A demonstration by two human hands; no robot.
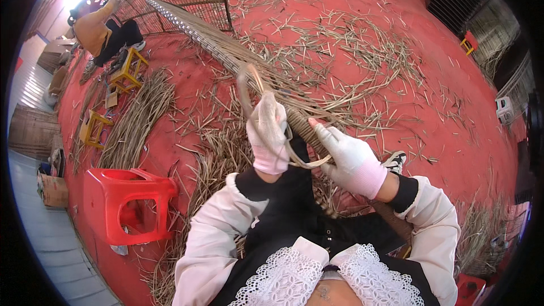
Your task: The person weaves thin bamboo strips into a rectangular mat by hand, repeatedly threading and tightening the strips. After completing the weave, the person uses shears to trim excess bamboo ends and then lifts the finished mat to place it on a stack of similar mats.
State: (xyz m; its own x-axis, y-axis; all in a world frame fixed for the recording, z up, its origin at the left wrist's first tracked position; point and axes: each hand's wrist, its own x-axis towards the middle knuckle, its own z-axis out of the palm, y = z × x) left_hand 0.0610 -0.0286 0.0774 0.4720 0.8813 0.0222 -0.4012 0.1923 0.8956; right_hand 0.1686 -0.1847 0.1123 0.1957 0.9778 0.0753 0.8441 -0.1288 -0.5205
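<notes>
A long woven panel (212, 45) of brown plant strips runs from the far left down to my lap, and its near edge is bound into a thick wrapped rim (305, 129). My left hand (267, 130), in a white and pink glove, is closed around a long pale flat strip (243, 93). The strip loops above the fingers and trails below toward the rim. On the right side of the rim, my gloved right hand (351, 161) is closed with its thumb stretched along the wrapping. The undersides of its fingers are hidden.
A red plastic stool (133, 204) lies at the left. Yellow stools (129, 71) stand beyond it, near a bent-over person (96, 28). Loose strips (368, 56) litter the red floor (453, 119), and a bundle of long stalks (139, 116) lies at left. A framed lattice (187, 0) stands behind.
</notes>
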